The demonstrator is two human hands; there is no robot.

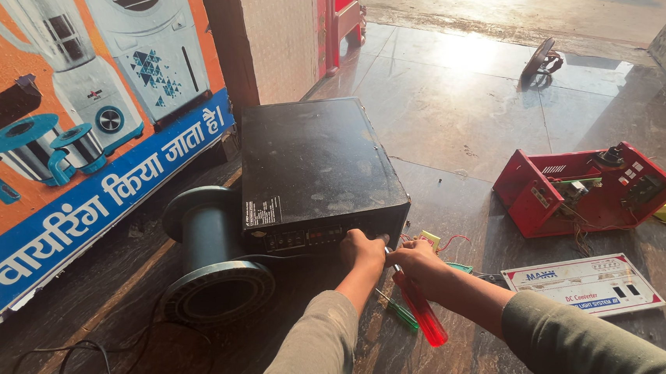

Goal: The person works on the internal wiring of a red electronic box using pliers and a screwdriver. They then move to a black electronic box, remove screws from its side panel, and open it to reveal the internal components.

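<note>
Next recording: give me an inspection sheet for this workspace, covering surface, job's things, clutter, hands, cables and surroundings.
Surface: dark stone floor, dusty, sunlit further off.
Job's things: black metal box lying flat; red-handled screwdriver with its tip at the box's front corner.
Clutter: open red casing with exposed parts; white panel; green screwdriver; large empty spool.
Hands: left hand rests on the box's front edge; right hand grips the red-handled screwdriver.
Cables: black cable looped on the floor; thin loose wires beside the box.
Surroundings: orange and blue poster on the left; red stool behind.
</note>
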